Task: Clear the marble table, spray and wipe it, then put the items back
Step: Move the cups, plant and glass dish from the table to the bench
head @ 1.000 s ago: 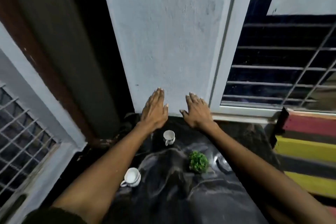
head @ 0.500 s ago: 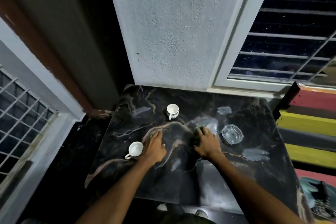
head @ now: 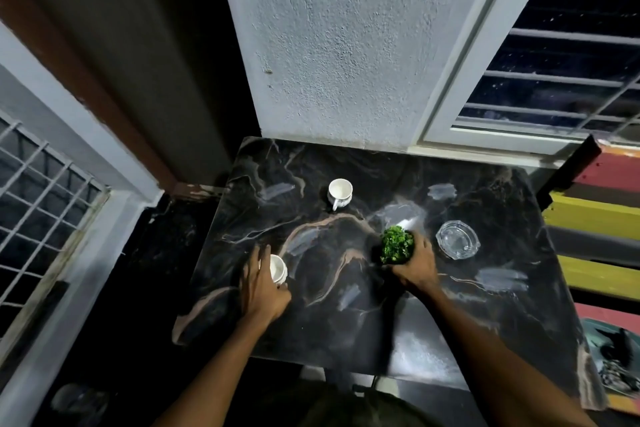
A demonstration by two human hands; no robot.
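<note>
The black marble table [head: 346, 322] with pale veins fills the middle of the head view. My left hand [head: 263, 284] wraps around a small white cup [head: 278, 267] near the table's left edge. My right hand [head: 414, 263] grips a small green potted plant [head: 396, 248] at the centre right; its pot is hidden by my fingers. A second white cup [head: 340, 192] stands alone toward the back. A clear glass ashtray [head: 457, 239] sits just right of the plant.
A rough white wall [head: 346, 45] rises behind the table. A barred window [head: 554, 62] is at the back right, another grille [head: 38, 191] at the left. Red and yellow striped steps [head: 602, 215] border the right side. Dark floor lies left of the table.
Both hands came back from the wall to the table. The left hand moved left onto the near cup, and the right hand closed around the plant.
</note>
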